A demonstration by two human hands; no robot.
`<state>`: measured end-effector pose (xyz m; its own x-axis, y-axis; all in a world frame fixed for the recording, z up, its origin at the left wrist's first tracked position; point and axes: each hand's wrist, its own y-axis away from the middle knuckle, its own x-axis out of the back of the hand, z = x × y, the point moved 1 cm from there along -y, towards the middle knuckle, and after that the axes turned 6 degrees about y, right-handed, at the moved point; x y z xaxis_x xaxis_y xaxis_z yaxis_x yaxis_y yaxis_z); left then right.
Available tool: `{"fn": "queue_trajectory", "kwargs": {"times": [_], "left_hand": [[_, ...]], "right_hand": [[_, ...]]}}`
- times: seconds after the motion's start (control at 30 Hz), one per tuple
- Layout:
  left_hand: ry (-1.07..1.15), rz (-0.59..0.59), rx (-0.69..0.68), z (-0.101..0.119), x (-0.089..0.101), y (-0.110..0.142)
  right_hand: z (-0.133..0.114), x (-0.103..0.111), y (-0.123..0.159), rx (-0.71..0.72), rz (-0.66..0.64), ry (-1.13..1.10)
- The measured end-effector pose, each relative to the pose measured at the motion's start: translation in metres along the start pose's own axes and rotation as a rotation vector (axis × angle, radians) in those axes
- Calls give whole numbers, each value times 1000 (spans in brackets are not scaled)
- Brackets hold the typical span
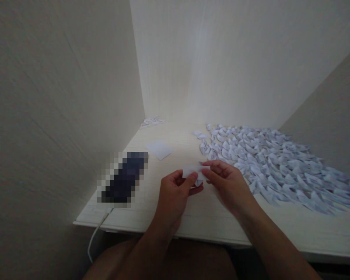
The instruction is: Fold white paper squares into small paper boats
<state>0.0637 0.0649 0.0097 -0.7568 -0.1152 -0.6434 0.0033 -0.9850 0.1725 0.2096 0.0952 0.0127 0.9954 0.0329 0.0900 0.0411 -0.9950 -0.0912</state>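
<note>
Between my two hands is a small piece of white paper (189,170), partly folded, held just above the table. My left hand (176,186) pinches its left part, thumb on top and fingers beneath. The right end is gripped by my right hand (221,177), with the thumb in front and the fingers behind. Some of the folds are hidden by my fingers. Beyond my left hand a stack or sheet of square white paper (160,149) lies flat on the table.
Many folded white paper pieces (268,159) cover the right side of the table (146,216). A dark, pixelated object (124,179) lies at the left, near a white cable (95,233). Thin paper scraps (153,121) lie in the back left corner. Walls enclose the table.
</note>
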Motion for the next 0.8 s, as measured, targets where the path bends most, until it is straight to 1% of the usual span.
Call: {"fn": "queue_trajectory", "kwargs": {"times": [0.1,0.2,0.27,0.37,0.5,0.57,0.67,0.8], "left_hand": [[-38,-8,-27,1,1,0],[-115,-4,-107,2,4,0],[-171,-20,-152,4,4,-1],[-237,-46,-200,5,5,-1],[-347,-40,-253,6,7,0],[-412,-50,-272,7,8,0],[-472,-63,-286,8,10,0],[-545,-56,-292,10,14,-1]], "right_hand": [[-3,-2,0,16,-38,-10],[-8,-5,2,43,-105,-37],[-9,-5,3,68,-113,-45],[-8,-4,3,106,-87,7],[-7,-3,4,142,-49,130],[-6,-3,5,183,-16,204],[-5,-3,7,248,38,297],[-5,-3,7,278,50,349]]}}
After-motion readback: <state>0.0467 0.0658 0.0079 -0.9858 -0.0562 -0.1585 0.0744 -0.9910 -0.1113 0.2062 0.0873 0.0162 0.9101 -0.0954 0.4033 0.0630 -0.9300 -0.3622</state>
